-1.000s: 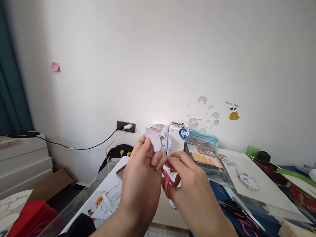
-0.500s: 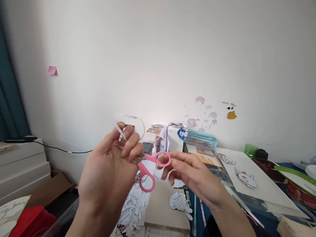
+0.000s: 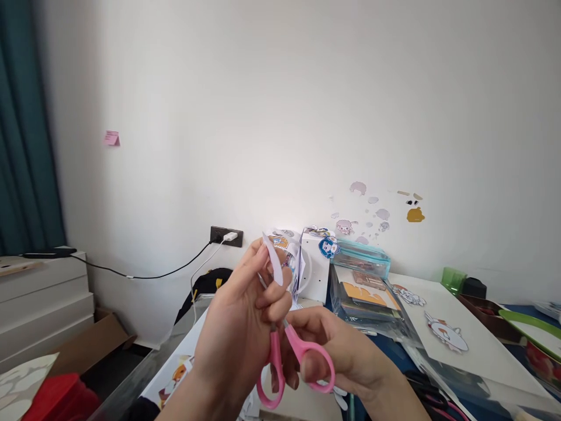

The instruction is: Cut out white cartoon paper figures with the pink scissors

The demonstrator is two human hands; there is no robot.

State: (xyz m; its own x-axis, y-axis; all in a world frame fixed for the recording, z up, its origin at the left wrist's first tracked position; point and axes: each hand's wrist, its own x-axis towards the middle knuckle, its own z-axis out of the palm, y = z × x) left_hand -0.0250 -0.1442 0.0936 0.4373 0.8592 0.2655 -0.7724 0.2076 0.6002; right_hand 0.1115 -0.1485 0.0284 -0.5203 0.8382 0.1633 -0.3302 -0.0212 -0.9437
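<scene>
My left hand (image 3: 241, 327) is raised, palm toward me, pinching a curved white paper strip (image 3: 274, 260) between thumb and forefinger. Its other fingers curl around the blades of pink-handled scissors (image 3: 322, 383), hiding most of the metal. My right hand (image 3: 346, 345) is at the handles: the thumb goes through the right ring, and other fingers show behind and inside the left one. A thin white loop (image 3: 307, 266) of paper arcs just right of my left fingertips.
A white desktop (image 3: 432, 304) at right bears paper character cutouts (image 3: 447, 334). Behind my hands stand a white box (image 3: 314, 280) and a clear blue-edged pencil case (image 3: 359, 260). A socket (image 3: 227, 236) with cables is on the wall. White drawers (image 3: 44, 310) stand at left.
The view has shifted left and up. My right hand has put its thumb into a scissor ring. My left hand has moved right, the strip now upright, and the handles point more downward.
</scene>
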